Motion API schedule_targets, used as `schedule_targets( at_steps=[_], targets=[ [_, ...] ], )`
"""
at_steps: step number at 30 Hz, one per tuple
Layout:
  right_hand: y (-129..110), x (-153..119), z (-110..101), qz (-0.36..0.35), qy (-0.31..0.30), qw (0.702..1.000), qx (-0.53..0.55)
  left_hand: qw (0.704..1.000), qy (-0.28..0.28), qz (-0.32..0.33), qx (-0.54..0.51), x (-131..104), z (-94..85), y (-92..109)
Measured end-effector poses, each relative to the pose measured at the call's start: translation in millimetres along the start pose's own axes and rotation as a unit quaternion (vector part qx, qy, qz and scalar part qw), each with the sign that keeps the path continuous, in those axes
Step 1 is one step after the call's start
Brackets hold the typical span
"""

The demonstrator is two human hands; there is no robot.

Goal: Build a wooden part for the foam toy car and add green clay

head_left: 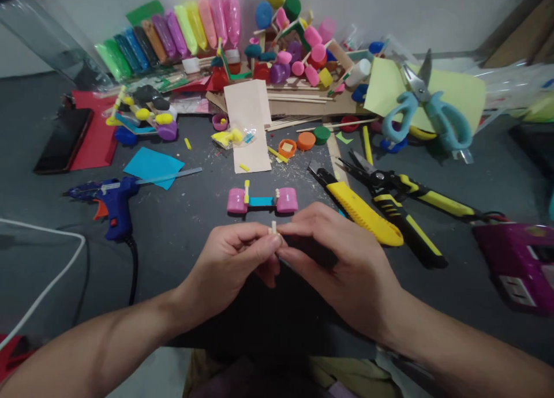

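Observation:
Near the table's front edge, my left hand (244, 251) pinches a small pale stick-like piece (274, 227) between thumb and fingers. My right hand (335, 251) meets it from the other side, its fingertips closed at the same piece; most of the piece is hidden by the fingers. Just beyond the hands stands a small model car with pink bottle-cap wheels (287, 200), a blue strip (261, 202) between them and a yellow upright post (247, 191).
A blue hot glue gun (116, 202) lies left beside blue paper (153, 166). To the right are a yellow utility knife (366, 213), black-and-yellow pliers (389, 202), scissors (426, 106) and a purple power box (517, 265). Clay packets (173, 34) and bottle caps (306, 141) lie farther back.

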State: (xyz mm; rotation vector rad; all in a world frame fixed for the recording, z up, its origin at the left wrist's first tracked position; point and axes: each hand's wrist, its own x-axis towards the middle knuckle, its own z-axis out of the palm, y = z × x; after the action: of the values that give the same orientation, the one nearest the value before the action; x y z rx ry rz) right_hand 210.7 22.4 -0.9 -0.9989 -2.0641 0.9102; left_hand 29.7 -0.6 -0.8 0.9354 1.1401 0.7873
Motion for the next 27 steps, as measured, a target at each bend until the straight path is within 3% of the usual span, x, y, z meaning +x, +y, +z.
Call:
schedule_targets(
  at_steps=[2, 4, 8, 12, 16, 19, 24, 27],
  targets=[
    [1, 3, -4, 0.068, -0.048, 0.993, 0.079, 0.999, -0.046, -0.015, 0.010, -2, -2.8, 3],
    [4, 5, -9, 0.091, -0.101, 0.982, 0.133, 0.994, -0.095, -0.052, -0.015, -3, -5.4, 5],
    [9, 8, -16, 0.020, -0.140, 0.980, 0.138, 0.980, -0.132, -0.123, -0.084, -1, -8.4, 5],
    [12, 8, -19, -0.061, -0.132, 0.985, 0.099, 0.979, -0.114, -0.128, -0.109, 1, -9.0, 3],
    [12, 8, -20, -0.070, -0.121, 0.984, 0.108, 0.977, -0.117, -0.131, -0.122, -1, -9.1, 5],
    [11, 8, -20, -0.044, -0.122, 0.983, 0.133, 0.972, -0.125, -0.151, -0.132, -1, -9.0, 8],
    [4, 8, -18, 0.081, -0.126, 0.969, 0.196, 0.962, -0.134, -0.182, -0.152, 1, -8.2, 12],
    [-1, 7, -17, 0.117, -0.118, 0.960, 0.226, 0.961, -0.136, -0.186, -0.156, 1, -8.1, 14]
  ],
)
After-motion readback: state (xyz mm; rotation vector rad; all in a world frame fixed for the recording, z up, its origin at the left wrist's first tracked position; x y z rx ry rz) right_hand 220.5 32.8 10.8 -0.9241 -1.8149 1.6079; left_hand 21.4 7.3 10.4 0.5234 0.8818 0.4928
